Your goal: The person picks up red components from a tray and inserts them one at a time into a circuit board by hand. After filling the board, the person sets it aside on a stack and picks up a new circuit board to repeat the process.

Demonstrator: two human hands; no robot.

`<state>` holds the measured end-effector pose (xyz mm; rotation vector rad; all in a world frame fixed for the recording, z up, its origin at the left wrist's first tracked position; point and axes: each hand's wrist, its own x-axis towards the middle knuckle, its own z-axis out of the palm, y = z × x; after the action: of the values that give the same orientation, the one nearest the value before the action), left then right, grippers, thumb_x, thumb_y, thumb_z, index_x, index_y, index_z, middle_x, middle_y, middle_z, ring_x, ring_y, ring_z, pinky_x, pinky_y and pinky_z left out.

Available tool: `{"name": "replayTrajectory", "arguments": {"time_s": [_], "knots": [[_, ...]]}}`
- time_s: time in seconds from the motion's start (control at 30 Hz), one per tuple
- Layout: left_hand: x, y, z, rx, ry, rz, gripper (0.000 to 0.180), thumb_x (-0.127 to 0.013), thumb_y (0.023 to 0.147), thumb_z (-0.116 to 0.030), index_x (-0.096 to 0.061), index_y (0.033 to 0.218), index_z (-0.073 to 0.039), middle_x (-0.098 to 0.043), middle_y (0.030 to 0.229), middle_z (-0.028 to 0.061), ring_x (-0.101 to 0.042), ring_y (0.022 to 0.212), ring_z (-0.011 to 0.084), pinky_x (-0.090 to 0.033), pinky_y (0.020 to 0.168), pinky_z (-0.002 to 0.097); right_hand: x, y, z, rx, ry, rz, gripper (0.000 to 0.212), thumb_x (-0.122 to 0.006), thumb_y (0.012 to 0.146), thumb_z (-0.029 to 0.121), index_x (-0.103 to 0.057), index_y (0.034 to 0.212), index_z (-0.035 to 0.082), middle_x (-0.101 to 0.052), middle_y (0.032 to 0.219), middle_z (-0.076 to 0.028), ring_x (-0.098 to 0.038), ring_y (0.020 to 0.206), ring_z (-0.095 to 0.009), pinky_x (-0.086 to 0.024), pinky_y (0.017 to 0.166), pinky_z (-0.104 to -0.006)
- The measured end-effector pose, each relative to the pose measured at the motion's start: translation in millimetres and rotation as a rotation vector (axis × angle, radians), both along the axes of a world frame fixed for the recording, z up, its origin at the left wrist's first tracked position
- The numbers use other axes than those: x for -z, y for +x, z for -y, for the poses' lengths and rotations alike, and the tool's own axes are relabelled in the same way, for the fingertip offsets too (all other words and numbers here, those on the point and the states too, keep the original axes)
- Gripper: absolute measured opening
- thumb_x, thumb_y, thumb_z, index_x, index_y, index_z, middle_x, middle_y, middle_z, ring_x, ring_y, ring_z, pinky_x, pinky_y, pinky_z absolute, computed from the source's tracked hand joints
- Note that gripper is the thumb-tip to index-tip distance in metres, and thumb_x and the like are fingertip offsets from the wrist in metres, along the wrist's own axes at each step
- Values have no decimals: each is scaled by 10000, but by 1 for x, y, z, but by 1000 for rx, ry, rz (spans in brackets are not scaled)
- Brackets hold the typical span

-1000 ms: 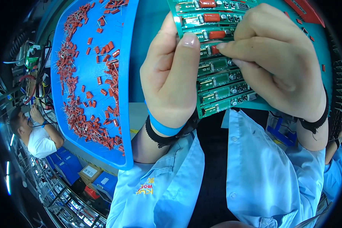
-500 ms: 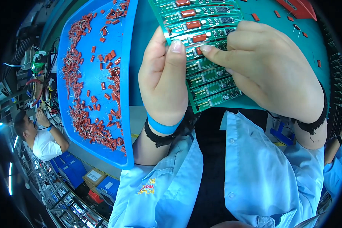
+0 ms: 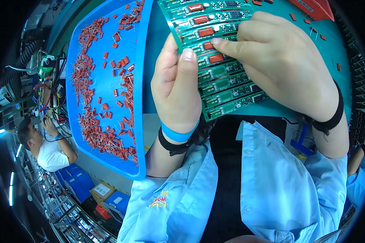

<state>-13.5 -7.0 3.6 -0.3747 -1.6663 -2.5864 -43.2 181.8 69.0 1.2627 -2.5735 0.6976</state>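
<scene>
My left hand [image 3: 177, 83] is closed on the left edge of a green circuit board panel [image 3: 210, 111], with its thumb on top. The panel is a stack of narrow boards, each with small parts. Red capacitors sit on the upper boards, among them a bare-lying red capacitor [image 3: 215, 58]; several lower boards carry none. The extended fingertip of my right hand [image 3: 286, 60] presses against another red capacitor [image 3: 208, 45], one row higher. The other right fingers are curled under, and what is inside them is hidden.
A blue tray [image 3: 140, 93] of loose red capacitors stands at the left. More capacitors lie on the green tabletop [image 3: 330, 50], near a red bin [image 3: 314, 9]. Dark racked boards [image 3: 359, 87] line the right edge. Another person [image 3: 48, 148] works at the far left.
My right fingertip has moved from one red capacitor up to the one in the row above, uncovering the lower one. My left hand keeps its hold on the panel. The view has shifted slightly.
</scene>
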Motion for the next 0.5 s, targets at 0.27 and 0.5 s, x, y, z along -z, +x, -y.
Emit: {"name": "replayTrajectory", "arguments": {"time_s": [0.27, 0.5], "knots": [[-1, -2, -3, -7, -29, -33, 402, -398, 1021, -99, -412, 1383, 74, -605, 1240, 160, -626, 1068, 185, -500, 947, 315, -4, -1, -4, 14, -82, -87, 302, -660, 716, -49, -698, 1010, 6, -584, 783, -89, -554, 691, -259, -454, 602, -362], [-3, -1, -6, -31, -55, -60, 404, -400, 1020, -95, -413, 1386, 74, -606, 1241, 160, -624, 1068, 184, -498, 947, 312, 8, -4, -7, -119, -151, -105, 320, -667, 706, -60, -698, 1018, 5, -564, 785, -85, -543, 705, -260, -453, 629, -363]]}}
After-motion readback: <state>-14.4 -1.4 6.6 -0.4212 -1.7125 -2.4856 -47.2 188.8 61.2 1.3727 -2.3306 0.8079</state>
